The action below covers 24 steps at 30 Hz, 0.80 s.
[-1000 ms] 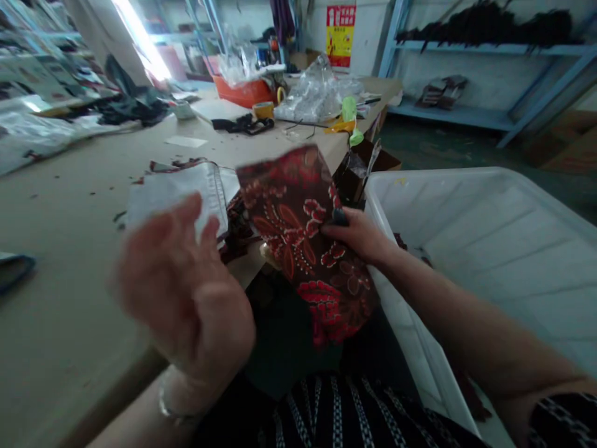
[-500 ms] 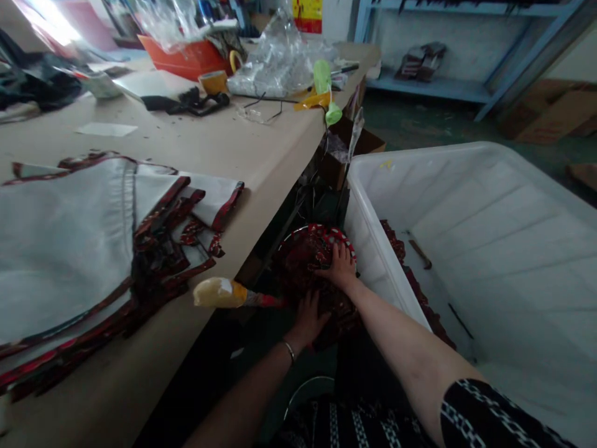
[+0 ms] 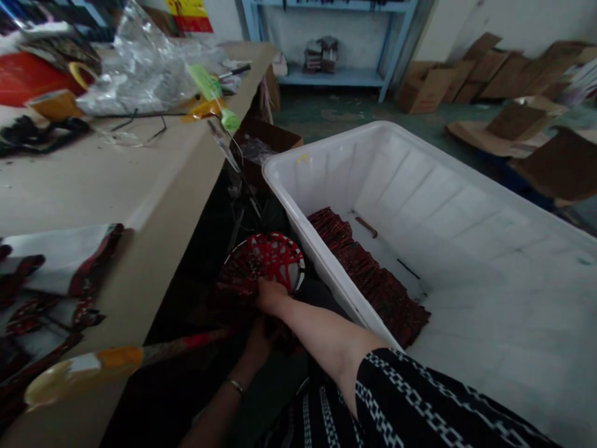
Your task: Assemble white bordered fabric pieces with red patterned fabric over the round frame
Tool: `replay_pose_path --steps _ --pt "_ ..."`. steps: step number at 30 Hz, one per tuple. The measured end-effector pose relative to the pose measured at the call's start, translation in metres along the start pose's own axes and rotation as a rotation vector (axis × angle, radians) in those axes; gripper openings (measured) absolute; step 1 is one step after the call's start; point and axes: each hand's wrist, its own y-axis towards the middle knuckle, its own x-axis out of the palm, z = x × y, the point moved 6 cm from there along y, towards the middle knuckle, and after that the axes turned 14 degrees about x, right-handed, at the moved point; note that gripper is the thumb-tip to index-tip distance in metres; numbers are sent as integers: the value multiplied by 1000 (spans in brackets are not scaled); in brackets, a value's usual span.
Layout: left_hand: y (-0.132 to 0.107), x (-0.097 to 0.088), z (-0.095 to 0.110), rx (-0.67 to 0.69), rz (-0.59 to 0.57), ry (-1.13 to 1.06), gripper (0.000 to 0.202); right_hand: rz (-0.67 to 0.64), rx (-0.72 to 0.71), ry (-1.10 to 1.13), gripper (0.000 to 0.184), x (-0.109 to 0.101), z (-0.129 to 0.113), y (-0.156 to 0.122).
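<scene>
A gathered bundle of dark red patterned cloth (image 3: 237, 280) is met by both hands beside the table, low down, where it is lapped over part of a round frame (image 3: 282, 254) criss-crossed with bright red strips and edged by a pale rim. The right hand (image 3: 274, 296) is laid against the near edge of the cloth, its fingers bent downward and mostly hidden in the folds; how tightly they are closed cannot be told. The left hand (image 3: 257, 344), marked at the wrist by a metal bracelet (image 3: 237, 386), is set just below, and its fingers are lost in shadow, so whether anything is gripped by them cannot be told either. The cloth is creased into soft, uneven pleats. Inside the smooth, ribbed white plastic bin (image 3: 466, 230), more dark red cloth pieces (image 3: 366, 274) are packed in a narrow row along the near wall. On the matte beige tabletop (image 3: 144, 180), white-faced fabric (image 3: 69, 249) is bordered in dark red, and a tape-wrapped stick (image 3: 84, 373) is seen across the table's edge, its bulbous end yellowish and glossy.
</scene>
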Motion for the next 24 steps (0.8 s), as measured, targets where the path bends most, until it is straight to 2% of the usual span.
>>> replay_pose_path --steps 2,4,6,8,10,12,14,15,17,19,22,24 --pt "-12 -14 19 -94 49 -47 59 -30 -67 60 51 -12 -9 -19" --pt "-29 -37 46 -126 187 13 59 -25 -154 122 55 -39 -18 -39" --pt "-48 -63 78 -62 340 104 61 25 -287 254 57 -84 -24 -64" --pt "-68 -82 105 23 432 116 62 78 -462 493 56 -145 -19 -97" --pt "-88 -92 118 44 473 70 60 79 -598 765 51 -210 1 -133" --pt "-105 -92 117 3 491 37 56 122 -608 943 44 -270 38 -162" --pt "-121 -86 104 -82 491 31 55 299 -545 1094 41 -320 91 -182" --pt "-128 -82 94 -132 480 18 57 397 -512 1156 40 -338 120 -189" --pt "-141 -72 74 -232 449 -21 63 565 -406 1230 36 -357 183 -190" --pt "-150 -63 56 -319 400 -49 68 746 -224 1278 34 -354 253 -180" --pt "-157 -52 43 -404 304 -48 71 956 69 1262 37 -320 353 -159" --pt "-156 -47 41 -423 254 -46 71 1052 258 1151 31 -288 404 -152"
